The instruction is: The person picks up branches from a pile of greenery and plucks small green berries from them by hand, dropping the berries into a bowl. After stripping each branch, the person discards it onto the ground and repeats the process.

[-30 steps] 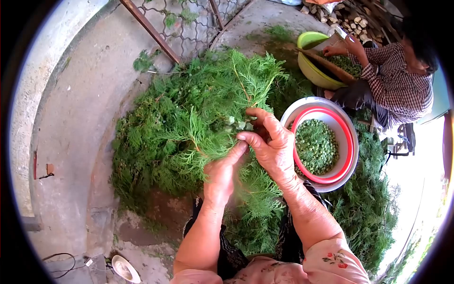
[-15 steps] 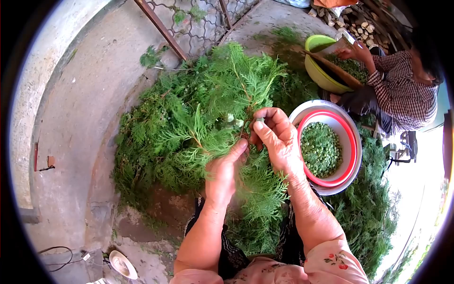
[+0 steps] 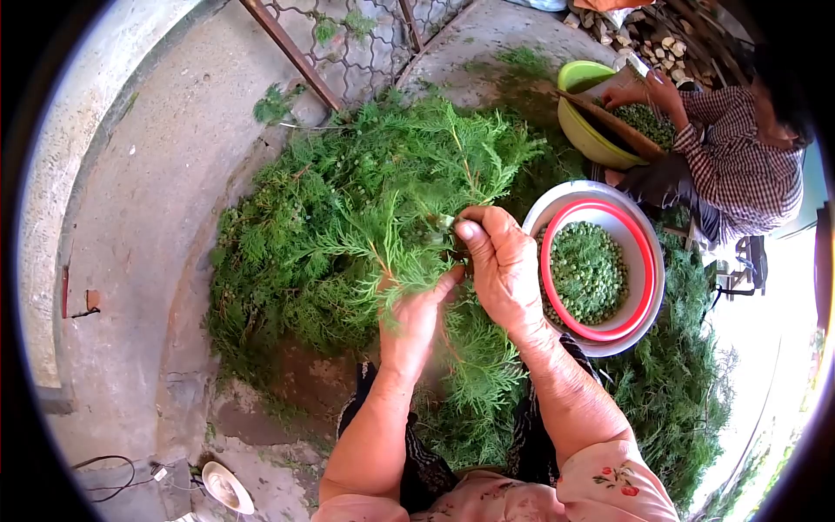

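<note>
As our left hand (image 3: 410, 329) grips feathery green sprigs (image 3: 376, 252) mid-frame, our right hand (image 3: 504, 268) pinches a small pale-green cone (image 3: 446, 221), ideally at its base.

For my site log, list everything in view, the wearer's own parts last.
Feathery leafy branch: at least one, green, at the hands.
Loose heap of feathery cut branches: one, green, ahead.
Round shiny metal basin: one, silver, right.
Round red-rimmed bowl: one, red and pale, inside the basin.
Small round seed pods: uncountable, green, in the bowl.
Round deep tub: one, yellow-green, upper right.
Co-worker in checked shirt: one, dark-and-white, beside the tub.
Split firewood: many, pale brown, top right.
Long straight bars: two, brown, top.
Round shallow object: one, whitish, bottom left.
Flat concrete floor: one, grey, left.
Left hand: one, bare, holding the branch.
Right hand: one, bare, at the branch.
Short floral sleeves: two, pink, bottom.
</note>
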Demonstrator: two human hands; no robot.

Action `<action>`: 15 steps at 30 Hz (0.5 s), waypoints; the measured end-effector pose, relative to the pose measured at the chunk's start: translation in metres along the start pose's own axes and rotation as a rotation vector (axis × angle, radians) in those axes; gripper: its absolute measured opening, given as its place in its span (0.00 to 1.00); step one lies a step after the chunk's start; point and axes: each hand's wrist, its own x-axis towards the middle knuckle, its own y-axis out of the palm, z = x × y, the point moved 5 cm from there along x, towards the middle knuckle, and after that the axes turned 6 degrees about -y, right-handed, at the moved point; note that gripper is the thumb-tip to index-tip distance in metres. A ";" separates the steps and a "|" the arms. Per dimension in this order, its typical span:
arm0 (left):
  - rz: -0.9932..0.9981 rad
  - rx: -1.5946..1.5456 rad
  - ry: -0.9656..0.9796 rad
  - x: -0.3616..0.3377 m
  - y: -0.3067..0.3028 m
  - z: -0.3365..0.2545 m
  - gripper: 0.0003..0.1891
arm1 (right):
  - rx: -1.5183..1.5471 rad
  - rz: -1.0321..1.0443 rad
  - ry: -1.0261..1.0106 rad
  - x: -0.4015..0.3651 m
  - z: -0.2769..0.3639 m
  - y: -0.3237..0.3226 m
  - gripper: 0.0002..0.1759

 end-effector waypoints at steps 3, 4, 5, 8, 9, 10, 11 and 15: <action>-0.003 -0.157 -0.075 0.000 0.001 0.001 0.11 | 0.368 -0.011 0.372 -0.002 -0.012 -0.004 0.13; 0.014 -0.225 -0.096 0.001 0.001 0.004 0.11 | 0.539 -0.008 0.552 -0.006 -0.017 -0.003 0.14; 0.114 -0.064 -0.135 0.003 0.001 0.009 0.24 | 0.613 -0.010 0.519 -0.005 -0.021 0.000 0.15; 0.030 -0.077 -0.006 0.003 0.000 0.004 0.22 | 0.853 -0.055 0.636 -0.003 -0.016 -0.001 0.12; 0.043 -0.073 -0.028 0.004 -0.001 0.004 0.22 | 1.033 -0.039 0.632 0.000 -0.018 0.001 0.12; 0.054 -0.068 -0.050 0.004 -0.002 0.004 0.22 | 1.118 -0.043 0.636 0.001 -0.018 0.003 0.13; 0.066 -0.064 -0.073 0.004 -0.002 0.004 0.22 | 1.203 -0.047 0.640 0.002 -0.018 0.004 0.13; 0.050 0.028 -0.081 0.007 -0.001 0.007 0.22 | 1.078 -0.011 0.597 -0.001 -0.021 0.004 0.10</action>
